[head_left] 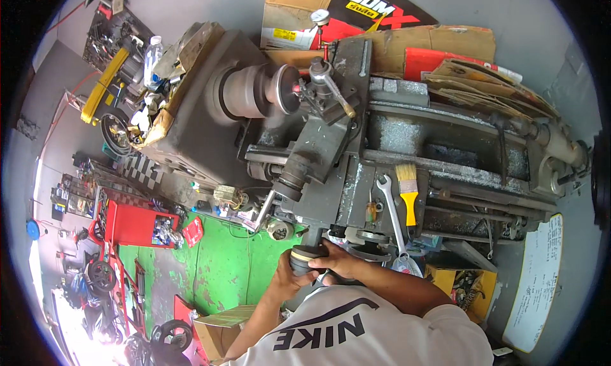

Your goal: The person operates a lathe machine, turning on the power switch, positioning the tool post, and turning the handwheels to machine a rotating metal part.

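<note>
Both my hands are on the dark round handwheel (306, 254) at the front of a metal lathe, with a pale yellow ring round it. My left hand (287, 281) wraps its left and near side. From the right, my right hand (336, 262) closes on it, thumb across the top; some fingers are hidden. Beyond the wheel, the lathe's chuck (245, 92) looks blurred, with a shiny round metal workpiece (287, 90) in it. The tool post (320, 73) with its lever stands beside the workpiece, its tool tip close to the workpiece's face.
A wrench (391, 207), a yellow-handled brush (408, 194) and a small screwdriver (370, 210) lie on the carriage, right of my hands. Metal chips cover the lathe bed (445, 114). A dial gauge (320, 18) stands behind. An open cardboard box (219, 331) is at lower left.
</note>
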A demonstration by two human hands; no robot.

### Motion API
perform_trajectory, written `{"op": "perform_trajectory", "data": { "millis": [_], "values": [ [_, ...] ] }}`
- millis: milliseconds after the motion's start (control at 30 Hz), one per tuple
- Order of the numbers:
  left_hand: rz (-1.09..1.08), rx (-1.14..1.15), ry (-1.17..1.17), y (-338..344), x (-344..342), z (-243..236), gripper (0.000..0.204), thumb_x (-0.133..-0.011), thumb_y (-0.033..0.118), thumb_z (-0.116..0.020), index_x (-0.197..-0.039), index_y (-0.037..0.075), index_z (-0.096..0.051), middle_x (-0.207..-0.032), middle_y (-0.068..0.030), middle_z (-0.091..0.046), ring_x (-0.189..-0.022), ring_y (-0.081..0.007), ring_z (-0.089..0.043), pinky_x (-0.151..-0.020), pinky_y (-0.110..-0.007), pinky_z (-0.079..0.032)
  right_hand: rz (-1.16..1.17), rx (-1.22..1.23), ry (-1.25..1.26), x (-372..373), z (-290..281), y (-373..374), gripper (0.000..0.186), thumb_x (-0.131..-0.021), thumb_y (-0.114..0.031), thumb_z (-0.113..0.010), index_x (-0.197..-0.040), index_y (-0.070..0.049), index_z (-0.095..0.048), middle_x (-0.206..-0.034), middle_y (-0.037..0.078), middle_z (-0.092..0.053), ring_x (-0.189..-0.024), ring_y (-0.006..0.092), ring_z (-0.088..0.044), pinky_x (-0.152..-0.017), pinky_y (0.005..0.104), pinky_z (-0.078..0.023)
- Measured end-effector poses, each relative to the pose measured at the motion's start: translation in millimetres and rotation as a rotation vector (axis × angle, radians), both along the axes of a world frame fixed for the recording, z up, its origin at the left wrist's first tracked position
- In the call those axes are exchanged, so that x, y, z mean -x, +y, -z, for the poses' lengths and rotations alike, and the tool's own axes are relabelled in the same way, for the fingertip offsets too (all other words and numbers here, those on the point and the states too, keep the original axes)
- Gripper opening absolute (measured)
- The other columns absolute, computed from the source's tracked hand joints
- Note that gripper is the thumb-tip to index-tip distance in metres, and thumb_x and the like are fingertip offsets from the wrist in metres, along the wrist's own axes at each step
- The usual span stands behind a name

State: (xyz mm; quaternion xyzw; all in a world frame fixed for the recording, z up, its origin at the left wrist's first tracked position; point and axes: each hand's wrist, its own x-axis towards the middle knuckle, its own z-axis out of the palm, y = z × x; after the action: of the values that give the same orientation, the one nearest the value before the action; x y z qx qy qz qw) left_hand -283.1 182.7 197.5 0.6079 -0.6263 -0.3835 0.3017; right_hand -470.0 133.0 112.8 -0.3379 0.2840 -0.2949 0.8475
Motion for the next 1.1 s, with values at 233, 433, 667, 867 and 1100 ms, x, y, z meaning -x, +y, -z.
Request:
{"op": "perform_trajectory", "data": {
  "millis": [233, 433, 667, 867, 1100],
  "values": [
    [-0.132, 0.104, -0.423, 8, 29, -9, 0.091, -0.071, 0.038, -0.093, -0.135, -0.006, -0.045, -0.104, -0.0217, -0.067, -0.088, -0.0347, -0.068, -0.078, -0.040, -0.056, -0.015, -0.015, 0.165, 3, -30, 0, 0.066, -0.086, -0.015, -0.076, -0.142, 0.000, -0.044, -0.129, 0.018, -0.060, -0.119, 0.0254, -0.056, -0.104, 0.0388, -0.044],
    [-0.134, -0.185, -0.173, 2, 19, -23, 0.091, -0.070, 0.038, -0.093, -0.135, -0.006, -0.046, -0.107, -0.0228, -0.066, -0.094, -0.0355, -0.067, -0.083, -0.042, -0.055, -0.016, 0.155, 0.157, 9, -17, -4, 0.069, -0.086, -0.023, -0.077, -0.143, 0.000, -0.044, -0.131, 0.019, -0.059, -0.120, 0.0264, -0.055, -0.104, 0.0402, -0.043],
    [-0.094, -0.280, 0.065, -1, 0, -6, 0.088, -0.071, 0.038, -0.093, -0.133, -0.006, -0.048, -0.110, -0.0239, -0.066, -0.097, -0.0371, -0.067, -0.083, -0.043, -0.056, -0.042, 0.101, -0.089, 11, -2, -5, 0.083, -0.086, -0.037, -0.079, -0.149, 0.000, -0.038, -0.138, 0.021, -0.056, -0.126, 0.0302, -0.053, -0.107, 0.0457, -0.041],
    [-0.011, 0.082, -0.327, 5, 19, -13, 0.087, -0.073, 0.039, -0.092, -0.133, -0.006, -0.048, -0.114, -0.0252, -0.066, -0.101, -0.0363, -0.068, -0.083, -0.043, -0.056, 0.026, 0.106, 0.194, 3, -20, -1, 0.066, -0.088, -0.022, -0.077, -0.140, 0.001, -0.045, -0.131, 0.019, -0.059, -0.117, 0.0259, -0.057, -0.104, 0.0373, -0.043],
    [-0.123, -0.191, -0.324, 0, 30, -31, 0.088, -0.073, 0.041, -0.092, -0.132, -0.007, -0.048, -0.117, -0.0264, -0.065, -0.102, -0.0355, -0.068, -0.083, -0.042, -0.056, -0.014, 0.111, 0.274, 9, -33, 0, 0.066, -0.087, -0.022, -0.077, -0.140, 0.001, -0.046, -0.131, 0.019, -0.059, -0.118, 0.0263, -0.056, -0.105, 0.0376, -0.042]
  ]
}}
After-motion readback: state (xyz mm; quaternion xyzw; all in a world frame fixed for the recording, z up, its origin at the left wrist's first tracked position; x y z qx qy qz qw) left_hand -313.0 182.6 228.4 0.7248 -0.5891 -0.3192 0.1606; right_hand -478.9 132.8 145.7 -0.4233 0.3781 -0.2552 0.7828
